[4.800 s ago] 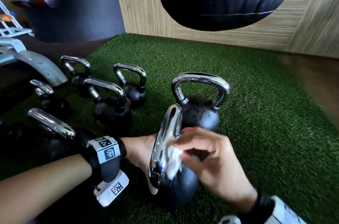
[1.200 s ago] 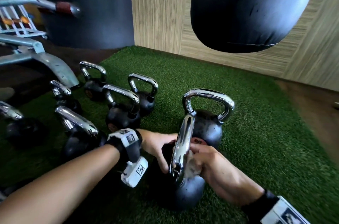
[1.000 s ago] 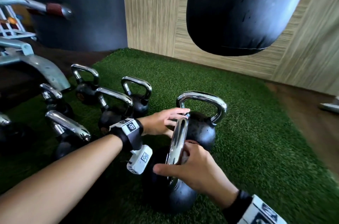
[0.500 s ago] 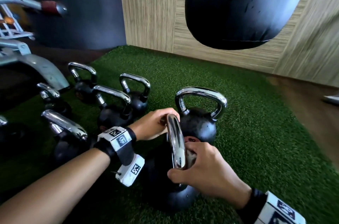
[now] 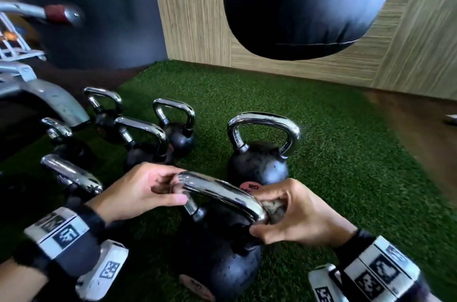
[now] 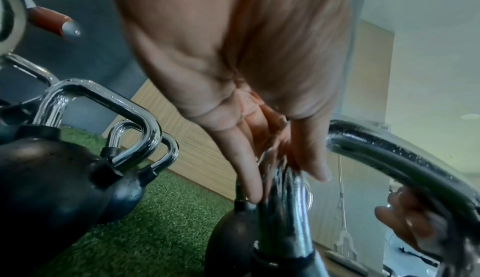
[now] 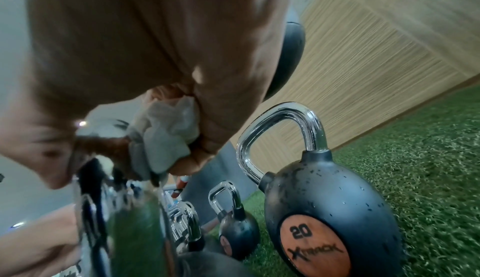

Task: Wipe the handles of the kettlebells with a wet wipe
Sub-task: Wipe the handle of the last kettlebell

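Note:
A large black kettlebell (image 5: 217, 259) with a chrome handle (image 5: 222, 192) stands on the green turf right in front of me. My left hand (image 5: 148, 190) pinches the handle's left corner between thumb and fingers (image 6: 249, 176). At the handle's right corner my right hand (image 5: 291, 215) grips a crumpled grey-white wet wipe (image 5: 275, 210) (image 7: 166, 137) and presses it onto the chrome. Behind stands a second kettlebell (image 5: 258, 165) marked 20 (image 7: 330, 222), untouched.
Several smaller kettlebells (image 5: 146, 153) with chrome handles stand in rows to the left on the turf (image 5: 346, 178). A black punching bag (image 5: 296, 4) hangs above, ahead. A grey machine frame (image 5: 49, 101) sits at far left. Wood-panelled wall (image 5: 193, 17) behind; brown floor on the right.
The near kettlebell's handle has turned from edge-on to lying across my view. My left hand now holds its left corner; my right hand with the wipe has slid to the right corner.

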A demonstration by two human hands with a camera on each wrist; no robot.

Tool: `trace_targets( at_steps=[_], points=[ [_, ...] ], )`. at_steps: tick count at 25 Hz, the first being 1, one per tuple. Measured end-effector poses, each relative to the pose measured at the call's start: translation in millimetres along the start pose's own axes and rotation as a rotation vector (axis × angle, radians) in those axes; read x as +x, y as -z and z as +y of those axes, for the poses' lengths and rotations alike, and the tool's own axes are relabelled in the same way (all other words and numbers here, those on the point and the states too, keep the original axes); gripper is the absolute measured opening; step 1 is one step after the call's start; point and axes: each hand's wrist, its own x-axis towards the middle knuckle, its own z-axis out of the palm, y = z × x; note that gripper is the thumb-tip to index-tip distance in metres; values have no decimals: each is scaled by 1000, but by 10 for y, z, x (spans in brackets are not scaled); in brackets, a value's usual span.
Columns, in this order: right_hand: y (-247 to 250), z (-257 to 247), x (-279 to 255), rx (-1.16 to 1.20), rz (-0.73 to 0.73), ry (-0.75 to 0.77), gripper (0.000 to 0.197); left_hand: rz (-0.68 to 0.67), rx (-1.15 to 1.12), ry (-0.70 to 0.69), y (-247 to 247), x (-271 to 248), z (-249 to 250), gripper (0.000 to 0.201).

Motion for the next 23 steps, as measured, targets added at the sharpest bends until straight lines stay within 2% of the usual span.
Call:
trace_targets(
  at_steps=[2, 4, 6, 7, 9, 11, 13, 15, 17, 19, 21, 23],
  points=[
    [46, 57, 15, 18, -56, 1, 27, -102, 62, 68, 124, 67, 38, 34],
    [169, 117, 10, 9, -170, -30, 32, -331, 246, 173, 346, 226, 149, 30],
    [346, 174, 19, 15, -238, -26, 39, -493, 364, 249, 551, 546, 381, 46],
    [413, 210, 53, 39, -239, -7, 40, -495, 366, 277, 620, 735, 524, 51],
    [507, 321, 151, 161, -88, -3, 37, -432, 391, 331, 634, 1185, 869, 46],
    [532, 479, 282, 405, 142, -119, 29, -428, 490, 450, 539, 1534, 1155, 37],
    [480, 640, 420, 670, 312, -284, 26, -448, 628, 528, 432, 1771, 1267, 32],
    [434, 736, 489, 737, 426, -390, 26, -482, 841, 496, 302, 1877, 1279, 29],
    [426, 704, 491, 772, 426, -443, 34, -549, 1012, 467, 193, 1853, 1206, 25],
    [472, 649, 482, 809, 368, -398, 50, -544, 983, 510, 92, 1852, 1131, 24],
    [516, 574, 497, 625, 412, -319, 62, -473, 879, 542, 25, 1908, 1032, 36],
    [541, 494, 511, 264, 485, -264, 56, -396, 768, 533, -22, 2002, 907, 39]
  ],
)
